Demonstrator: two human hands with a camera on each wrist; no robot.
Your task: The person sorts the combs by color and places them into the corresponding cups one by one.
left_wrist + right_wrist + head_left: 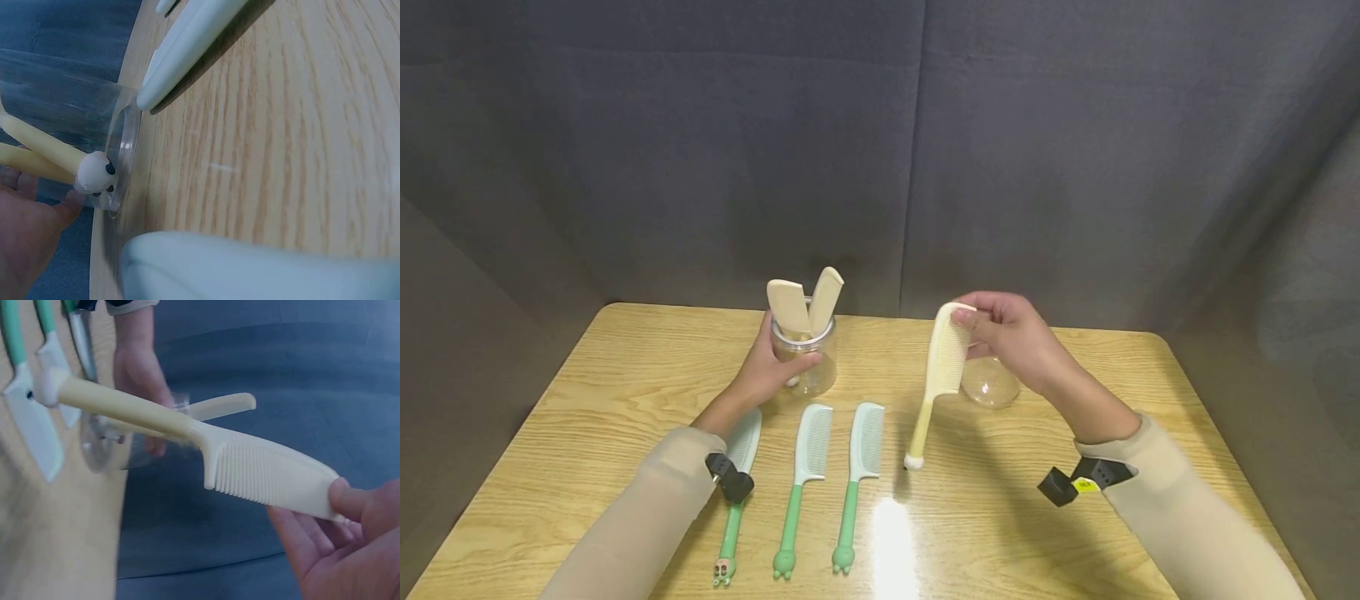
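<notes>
From the head view, the left hand point(767, 367) wraps round a clear jar point(805, 360) at about eleven o'clock on the desk point(1075, 533), with two cream combs point(805, 304) standing in it, heads up. The right hand point(1011, 333) pinches the tip of a third cream comb point(936, 379) by its toothed end, so the handle hangs down toward six o'clock, its white knob just above the wood. Three green combs point(801, 483) lie in a row nearer the person, and a clear dome lid point(991, 385) sits under the right wrist.

The left wrist view shows the jar's base point(119, 156) right at the desk, a small white knob with dark dots inside it, and a fingertip point(65, 209) against the glass. Whether the base is flat down or tipped, I cannot tell.

In the right wrist view the thumb and fingers point(350, 503) hold only the very end of the comb point(250, 465). That is a thin grip on a long lever: I'd say a swing could twist it loose, or the dangling handle could strike the jar rim or the combs already inside and knock the jar over.
</notes>
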